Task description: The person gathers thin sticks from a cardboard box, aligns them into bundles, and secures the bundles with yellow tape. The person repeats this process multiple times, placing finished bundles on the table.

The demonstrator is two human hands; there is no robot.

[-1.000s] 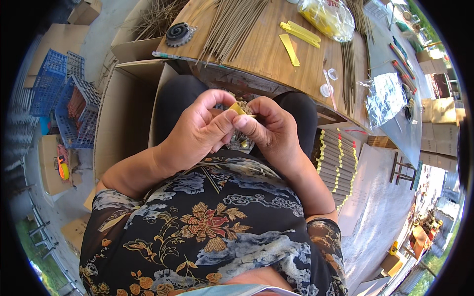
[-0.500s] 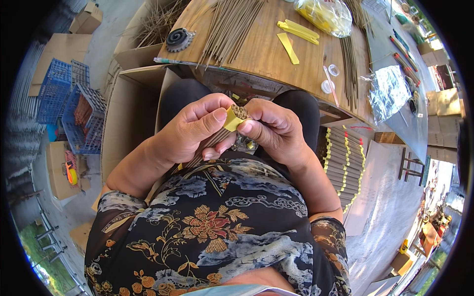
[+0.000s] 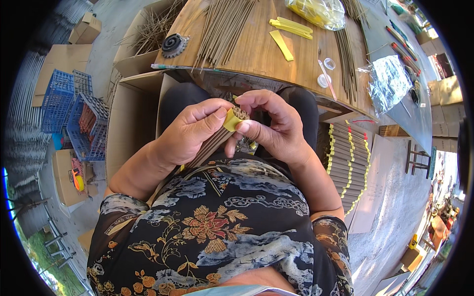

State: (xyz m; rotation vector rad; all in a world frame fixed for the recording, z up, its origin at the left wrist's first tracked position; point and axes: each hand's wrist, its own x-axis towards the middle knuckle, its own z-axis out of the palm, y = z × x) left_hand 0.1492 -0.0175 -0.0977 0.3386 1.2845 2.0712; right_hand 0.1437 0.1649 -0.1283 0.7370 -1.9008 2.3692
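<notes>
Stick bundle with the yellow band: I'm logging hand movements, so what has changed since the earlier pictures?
More of the stick bundle shows now. The fingers of the right hand have spread apart, its thumb still at the yellow band. The left hand still holds the bundle; the yellow strips still lie on the table.

Bundled sticks [image 3: 349,160], plastic crates [image 3: 58,101] and cartons [image 3: 446,118] suggest a workshop.

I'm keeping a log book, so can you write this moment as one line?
left hand: holds stick bundle; right hand: touches yellow band; table: loose sticks, yellow strips
</notes>
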